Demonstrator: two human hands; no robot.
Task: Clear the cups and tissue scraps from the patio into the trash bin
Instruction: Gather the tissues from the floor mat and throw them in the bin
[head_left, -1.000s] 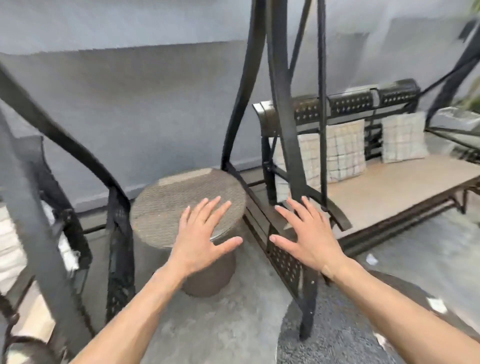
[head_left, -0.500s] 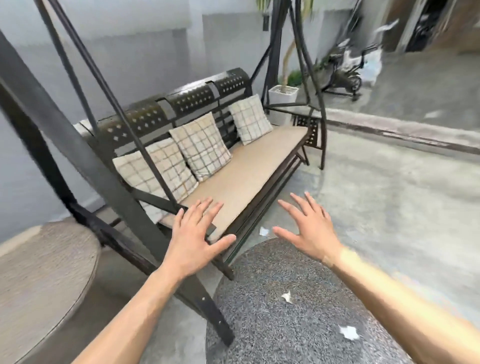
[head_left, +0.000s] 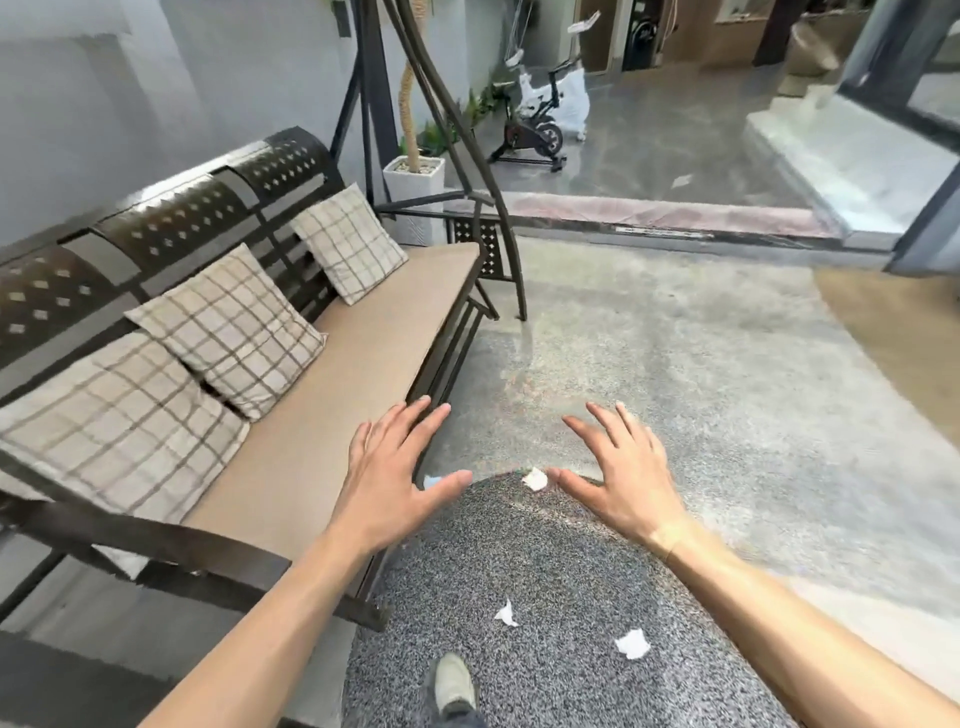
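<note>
I am not seeing any writing I can read here: no label, brand, number or sign is showing on anything in front of me.

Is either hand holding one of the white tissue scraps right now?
No, the left hand and right hand hover with fingers spread and empty, while white tissue scraps lie on the speckled grey round mat.
</note>
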